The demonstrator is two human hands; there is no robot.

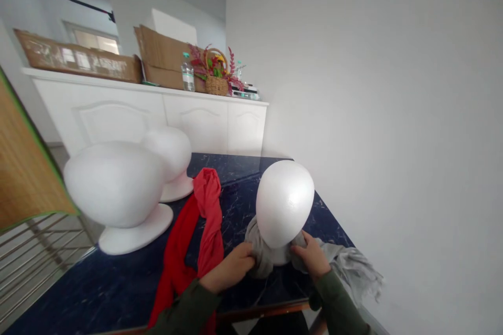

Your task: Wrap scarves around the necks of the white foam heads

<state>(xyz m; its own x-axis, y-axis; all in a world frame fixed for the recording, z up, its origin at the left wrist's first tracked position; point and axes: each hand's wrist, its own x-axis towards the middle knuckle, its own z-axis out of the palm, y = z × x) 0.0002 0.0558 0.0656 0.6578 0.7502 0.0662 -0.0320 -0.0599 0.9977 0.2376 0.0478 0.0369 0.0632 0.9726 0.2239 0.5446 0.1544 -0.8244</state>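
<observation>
While my fingers bunch the grey scarf [262,256] against the neck of the foam head [284,208], the wrap looks only part done: cloth circles the base, but the dome above is bare. My left hand [229,269] is closed on a fold at the head's seven o'clock, and my right hand [311,256] pinches the cloth at five o'clock, fingertips pressed into it; I can't quite tell whether the ends are crossed behind, since the head hides that side. A loose fringed tail trails off toward four o'clock, over the table's edge.

The scarf is soft, thin and crumpled; the head is smooth, matte white foam, egg-shaped. It stands near the front of the table [118,282], whose top is dark blue, glossy and veined like marble. At nine o'clock lies a red scarf [204,220], twisted and limp, untouched. Beyond it, at ten o'clock, stand two more white foam heads [118,183] on round flat bases.
</observation>
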